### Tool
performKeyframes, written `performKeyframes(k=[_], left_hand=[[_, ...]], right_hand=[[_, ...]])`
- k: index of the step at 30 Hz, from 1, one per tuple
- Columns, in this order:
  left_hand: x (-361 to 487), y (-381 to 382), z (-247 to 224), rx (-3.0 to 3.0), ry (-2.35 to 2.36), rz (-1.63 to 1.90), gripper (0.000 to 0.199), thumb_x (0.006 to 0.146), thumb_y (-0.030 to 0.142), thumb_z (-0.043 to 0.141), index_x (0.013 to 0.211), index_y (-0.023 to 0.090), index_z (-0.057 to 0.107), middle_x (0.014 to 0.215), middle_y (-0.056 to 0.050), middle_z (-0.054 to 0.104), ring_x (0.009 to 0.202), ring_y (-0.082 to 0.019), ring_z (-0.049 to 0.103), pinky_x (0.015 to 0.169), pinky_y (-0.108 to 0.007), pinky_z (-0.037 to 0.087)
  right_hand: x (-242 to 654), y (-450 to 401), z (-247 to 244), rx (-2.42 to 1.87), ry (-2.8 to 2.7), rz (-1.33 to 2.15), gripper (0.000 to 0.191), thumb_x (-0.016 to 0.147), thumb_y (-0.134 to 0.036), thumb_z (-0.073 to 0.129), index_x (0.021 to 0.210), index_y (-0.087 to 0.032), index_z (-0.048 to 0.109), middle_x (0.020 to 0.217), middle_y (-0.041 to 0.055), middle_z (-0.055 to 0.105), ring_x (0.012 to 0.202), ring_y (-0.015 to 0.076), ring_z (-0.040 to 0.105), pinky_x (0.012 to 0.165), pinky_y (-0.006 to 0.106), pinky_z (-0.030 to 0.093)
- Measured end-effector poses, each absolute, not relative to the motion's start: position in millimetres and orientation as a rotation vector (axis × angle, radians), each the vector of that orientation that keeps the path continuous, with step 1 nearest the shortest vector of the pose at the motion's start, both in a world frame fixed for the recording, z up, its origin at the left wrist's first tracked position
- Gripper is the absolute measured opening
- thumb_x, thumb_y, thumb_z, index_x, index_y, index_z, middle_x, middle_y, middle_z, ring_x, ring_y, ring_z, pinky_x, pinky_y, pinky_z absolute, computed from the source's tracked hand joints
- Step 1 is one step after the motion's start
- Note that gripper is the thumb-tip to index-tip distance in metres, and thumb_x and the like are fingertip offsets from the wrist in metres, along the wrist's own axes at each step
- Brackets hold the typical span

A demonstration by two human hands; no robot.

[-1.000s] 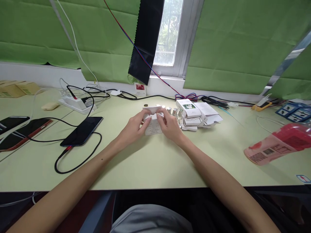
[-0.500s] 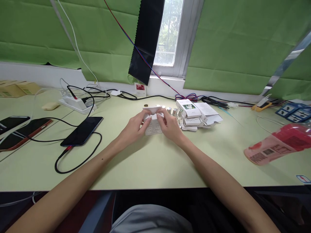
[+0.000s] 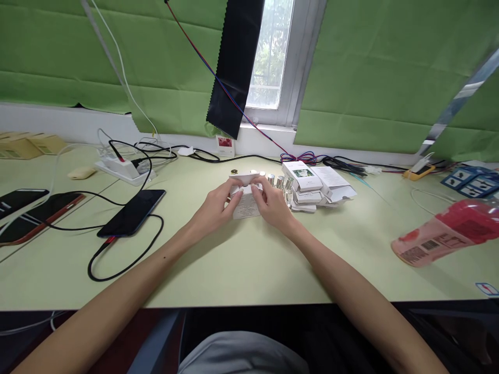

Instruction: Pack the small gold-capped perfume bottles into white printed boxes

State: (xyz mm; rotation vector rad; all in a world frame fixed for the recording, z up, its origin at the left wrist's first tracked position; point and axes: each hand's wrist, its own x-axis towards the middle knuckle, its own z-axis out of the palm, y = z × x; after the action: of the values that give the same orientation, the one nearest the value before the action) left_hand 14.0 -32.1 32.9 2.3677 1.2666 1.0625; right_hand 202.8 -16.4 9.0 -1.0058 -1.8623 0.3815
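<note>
With both forearms reaching in over the pale green table (image 3: 249, 275), left hand (image 3: 218, 203) and right hand (image 3: 274, 205) pinch the small white printed cardboard box (image 3: 246, 203) from either side, thumbs on its near face, top flap up. Box is mid-table. Black flat phone (image 3: 132, 212) lies left. Just right of the box: silver-capped small bottles (image 3: 280, 182), then stacked white flattened cartons (image 3: 304, 179). Far edge: black thin cable (image 3: 249, 156).

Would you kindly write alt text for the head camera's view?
The left hand and right hand hold a white box at a pale desk, near silver-capped bottles and piled boxes. Phones lie to the left.
</note>
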Motion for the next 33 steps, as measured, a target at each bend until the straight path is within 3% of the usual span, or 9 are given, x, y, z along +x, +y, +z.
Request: performKeyframes(k=[33], left_hand=[[14.0, -31.4, 32.3, 2.345, 1.264, 1.066, 0.032, 0.104, 0.046, 0.039, 0.119, 0.024, 0.056, 0.097, -0.001, 0.066, 0.079, -0.015, 0.058, 0.076, -0.029, 0.051]], right_hand=[[202.5, -15.8, 8.9, -1.013, -1.872, 0.376, 0.018, 0.105, -0.036, 0.041, 0.107, -0.024, 0.055, 0.060, -0.0048, 0.048, 0.054, 0.0163, 0.048, 0.059, 0.030, 0.033]])
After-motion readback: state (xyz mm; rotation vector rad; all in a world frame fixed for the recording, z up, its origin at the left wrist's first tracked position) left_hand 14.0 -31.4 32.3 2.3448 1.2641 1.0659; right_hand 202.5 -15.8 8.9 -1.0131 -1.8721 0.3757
